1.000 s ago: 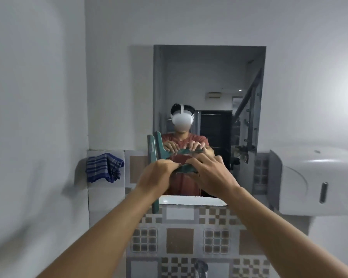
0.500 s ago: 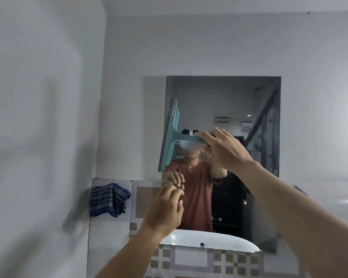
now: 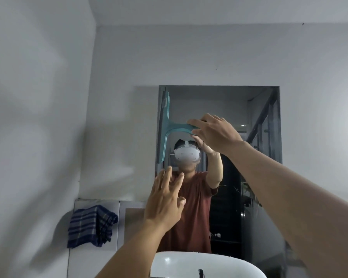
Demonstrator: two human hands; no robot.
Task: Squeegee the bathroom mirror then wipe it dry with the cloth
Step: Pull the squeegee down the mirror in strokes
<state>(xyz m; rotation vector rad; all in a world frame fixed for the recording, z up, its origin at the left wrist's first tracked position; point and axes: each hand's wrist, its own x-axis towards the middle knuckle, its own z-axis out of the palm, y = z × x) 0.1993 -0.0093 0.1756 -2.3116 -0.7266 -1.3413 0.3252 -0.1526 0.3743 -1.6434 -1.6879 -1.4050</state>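
Teal T-shaped squeegee [image 3: 166, 125], blade upright

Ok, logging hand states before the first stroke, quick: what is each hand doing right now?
Left hand: open, fingers spread, holding nothing.
Right hand: closed on the teal squeegee handle.

Place: a small home bathroom.
Mirror: a frameless wall mirror [image 3: 229, 109] set above a white washbasin [image 3: 189, 263].
Walls: plain grey-white paint above, pale tiles [image 3: 129, 217] below.
Cloth: a blue checked cloth [image 3: 90, 225] hangs beside the mirror.
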